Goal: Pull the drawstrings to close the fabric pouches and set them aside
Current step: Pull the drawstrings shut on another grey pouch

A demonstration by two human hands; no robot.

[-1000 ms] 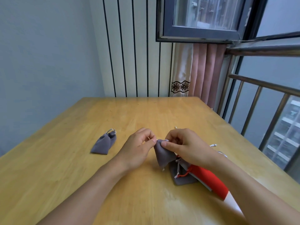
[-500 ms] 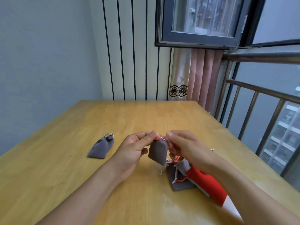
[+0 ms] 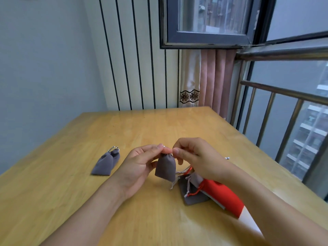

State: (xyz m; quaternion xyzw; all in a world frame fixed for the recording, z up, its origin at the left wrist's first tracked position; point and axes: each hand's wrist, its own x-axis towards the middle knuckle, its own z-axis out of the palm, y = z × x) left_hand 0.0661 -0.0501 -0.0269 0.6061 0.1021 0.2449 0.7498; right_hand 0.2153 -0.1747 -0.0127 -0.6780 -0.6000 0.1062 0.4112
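I judge the task is somewhere in the middle: two grey pouches lie already closed on the wooden table, set aside well to the left, and one grey pouch hangs in the air between my hands, just above the table. My left hand pinches the cord at the mouth of this pouch from the left, and my right hand pinches it from the right, fingertips almost touching each other. The mouth looks gathered, so I think only the last pull and the putting aside remain for this one. Below my right wrist a pile waits: a dark grey pouch, a light grey one partly hidden, and a red pouch with loose cords. These cords lie tangled together, which can hinder the next pick
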